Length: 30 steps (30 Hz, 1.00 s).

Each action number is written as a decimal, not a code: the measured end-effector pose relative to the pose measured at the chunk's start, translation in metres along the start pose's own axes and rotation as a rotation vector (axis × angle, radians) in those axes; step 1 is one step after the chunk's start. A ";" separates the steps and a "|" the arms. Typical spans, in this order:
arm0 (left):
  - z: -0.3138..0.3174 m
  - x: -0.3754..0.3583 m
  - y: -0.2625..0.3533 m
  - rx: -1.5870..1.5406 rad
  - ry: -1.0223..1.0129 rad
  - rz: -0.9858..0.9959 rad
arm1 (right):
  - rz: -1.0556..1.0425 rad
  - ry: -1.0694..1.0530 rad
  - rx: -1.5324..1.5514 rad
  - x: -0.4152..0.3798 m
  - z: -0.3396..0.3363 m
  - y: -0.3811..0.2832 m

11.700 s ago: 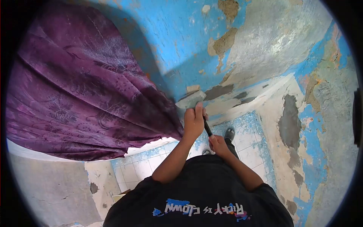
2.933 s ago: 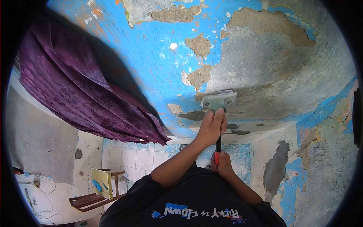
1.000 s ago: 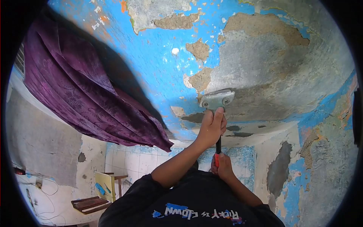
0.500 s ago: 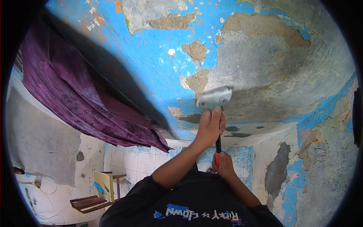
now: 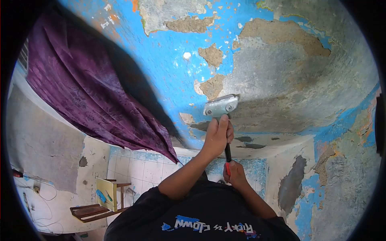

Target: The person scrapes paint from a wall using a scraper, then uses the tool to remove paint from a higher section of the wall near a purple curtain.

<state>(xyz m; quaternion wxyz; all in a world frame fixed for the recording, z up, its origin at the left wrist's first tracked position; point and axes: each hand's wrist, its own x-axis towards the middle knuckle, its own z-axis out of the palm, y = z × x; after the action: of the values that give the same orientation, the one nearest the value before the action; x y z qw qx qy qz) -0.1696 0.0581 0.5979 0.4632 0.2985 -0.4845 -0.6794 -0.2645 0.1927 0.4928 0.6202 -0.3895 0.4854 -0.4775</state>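
A purple cloth (image 5: 88,92) hangs at the far left, with a wooden chair (image 5: 106,195) on the near side of it. Toward the middle, the person's left hand (image 5: 217,134) is wrapped around a scraper (image 5: 220,106) just behind its metal head, which is at the wall (image 5: 169,76) where blue paint meets grey plaster. Slightly right and nearer, the right hand (image 5: 236,173) clasps the handle's red end.

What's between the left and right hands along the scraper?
Just a stretch of black handle, seen in the head view: the left hand grips up by the scraper head, the right hand lower, at the red part.
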 end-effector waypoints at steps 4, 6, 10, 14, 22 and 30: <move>0.003 -0.004 0.002 0.007 0.039 -0.020 | -0.011 0.020 -0.010 -0.004 0.000 0.004; 0.003 -0.005 0.002 -0.012 0.039 -0.017 | -0.014 0.034 -0.018 -0.003 0.003 0.002; -0.002 -0.002 0.008 -0.018 -0.013 0.013 | -0.027 0.014 0.016 0.003 0.007 0.000; 0.002 -0.001 0.020 -0.012 -0.043 0.016 | -0.040 0.050 0.014 -0.001 0.010 -0.011; 0.007 -0.001 0.026 -0.110 -0.067 0.034 | -0.021 0.111 -0.073 -0.014 0.007 -0.039; 0.010 0.000 0.034 -0.098 -0.015 0.024 | -0.013 0.098 -0.133 -0.012 0.005 -0.047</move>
<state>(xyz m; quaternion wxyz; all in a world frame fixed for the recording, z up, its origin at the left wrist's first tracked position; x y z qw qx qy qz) -0.1663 0.0586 0.6332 0.4816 0.2646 -0.4577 -0.6990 -0.2707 0.1934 0.5408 0.5656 -0.4092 0.5432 -0.4665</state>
